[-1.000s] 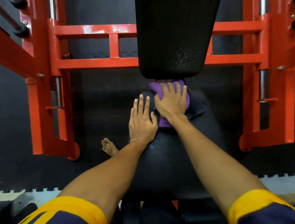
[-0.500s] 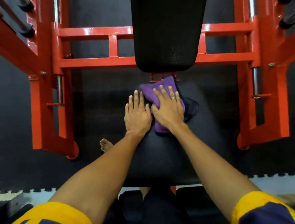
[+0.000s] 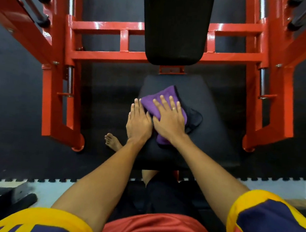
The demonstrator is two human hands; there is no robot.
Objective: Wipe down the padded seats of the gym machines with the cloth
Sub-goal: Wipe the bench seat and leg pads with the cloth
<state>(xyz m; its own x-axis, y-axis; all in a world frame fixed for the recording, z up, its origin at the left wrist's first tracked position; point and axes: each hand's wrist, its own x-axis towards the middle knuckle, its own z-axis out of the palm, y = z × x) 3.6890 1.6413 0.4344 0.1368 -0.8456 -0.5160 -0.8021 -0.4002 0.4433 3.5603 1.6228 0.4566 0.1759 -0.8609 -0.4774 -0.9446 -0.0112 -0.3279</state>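
Note:
A purple cloth with a dark underside lies in the middle of the black padded seat of a red-framed gym machine. My right hand lies flat on the cloth, fingers spread, pressing it to the pad. Just left of it, my left hand rests flat on the seat at the cloth's left edge, fingers together and straight. The black backrest pad rises beyond the seat at the top centre.
The red steel frame flanks the seat on both sides, with chrome guide rods and a foot at the lower left. Black rubber floor mats surround it. My bare foot stands left of the seat.
Both hands and the cloth have slid together from the seat's back edge under the backrest toward me, to the middle of the pad.

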